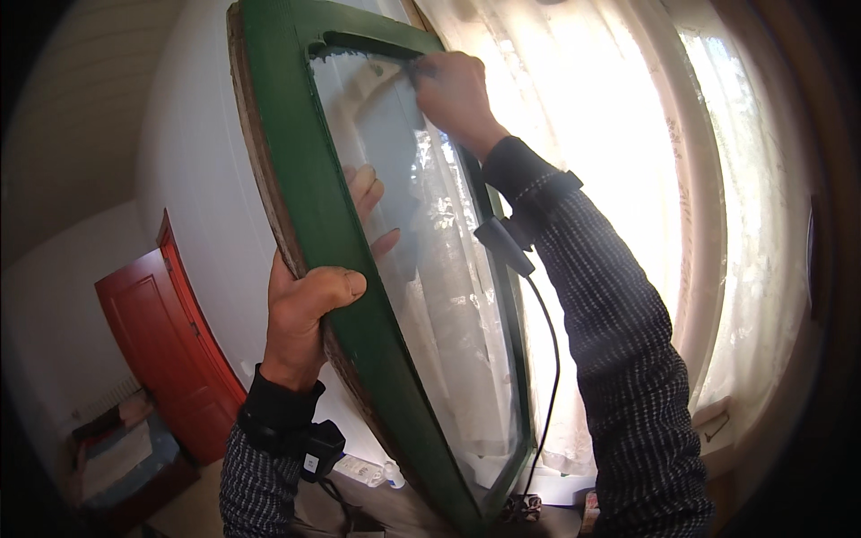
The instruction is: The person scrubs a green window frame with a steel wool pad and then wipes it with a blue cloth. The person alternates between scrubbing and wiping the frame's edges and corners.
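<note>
A green-framed window sash (296,170) with a glass pane (439,296) stands swung open in front of me, edge toward me. My left hand (309,309) grips the frame's near edge, thumb on the green face, fingers showing through the glass behind. My right hand (453,90) is up at the pane's top corner with its fingers closed, pressed against the glass by the frame. Whether it holds anything there is hidden. Both arms wear dark checked sleeves with a small black device and cable at each wrist.
A white lace curtain (628,134) hangs over a bright window at right, above a sill (717,421). A red door (166,332) stands at lower left beside a white wall (202,134). A white power strip (363,469) lies on the floor.
</note>
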### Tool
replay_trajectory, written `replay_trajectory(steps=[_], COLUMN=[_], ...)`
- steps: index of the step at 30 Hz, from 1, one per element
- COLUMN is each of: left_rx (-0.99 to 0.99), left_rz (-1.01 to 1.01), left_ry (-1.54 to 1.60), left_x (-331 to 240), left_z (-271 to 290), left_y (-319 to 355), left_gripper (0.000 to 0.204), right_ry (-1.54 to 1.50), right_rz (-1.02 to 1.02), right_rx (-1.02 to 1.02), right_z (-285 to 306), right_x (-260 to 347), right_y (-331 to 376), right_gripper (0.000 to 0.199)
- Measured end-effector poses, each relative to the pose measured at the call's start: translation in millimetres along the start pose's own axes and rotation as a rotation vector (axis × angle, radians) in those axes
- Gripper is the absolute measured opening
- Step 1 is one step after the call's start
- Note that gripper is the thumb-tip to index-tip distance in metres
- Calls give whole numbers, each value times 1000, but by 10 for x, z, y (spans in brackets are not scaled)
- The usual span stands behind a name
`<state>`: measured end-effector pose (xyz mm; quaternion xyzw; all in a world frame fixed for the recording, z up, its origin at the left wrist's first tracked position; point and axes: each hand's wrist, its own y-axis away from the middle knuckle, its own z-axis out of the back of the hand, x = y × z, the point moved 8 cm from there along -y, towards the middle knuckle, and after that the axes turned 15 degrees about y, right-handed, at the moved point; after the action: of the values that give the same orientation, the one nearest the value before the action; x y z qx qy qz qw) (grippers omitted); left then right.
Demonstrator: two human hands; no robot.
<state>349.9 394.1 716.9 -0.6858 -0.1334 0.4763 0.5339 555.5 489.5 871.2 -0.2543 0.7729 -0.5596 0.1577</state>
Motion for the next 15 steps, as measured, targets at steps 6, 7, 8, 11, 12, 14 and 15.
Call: replay_trajectory(steps=[6,7,8,11,12,14,15], left_rx=[-20,-33,-31,-48,-41,-76,-82], left_rz=[-19,-23,-26,-64,-69,-71,-72], left_ry=[20,8,11,-84,-105,-173,-221], left_x=[-4,-4,-6,-12,-2,-86,-174], left_z=[12,13,1,22,50,237,356], left_y=[16,16,11,-6,0,44,58], left_gripper=[102,101,99,102,104,79,55], right_ry=[-112,-7,115,43,25,-6,-24], right_rz=[167,95,10,182,239,334,374], right_rx=[-111,-55,31,-61,-114,-201,-234], right_z=[102,78,28,73,68,-47,-94], right_x=[166,88,5,160,226,394,414], right_y=[13,7,8,-44,-64,-148,-190], right_gripper=[23,26,29,25,23,21,21])
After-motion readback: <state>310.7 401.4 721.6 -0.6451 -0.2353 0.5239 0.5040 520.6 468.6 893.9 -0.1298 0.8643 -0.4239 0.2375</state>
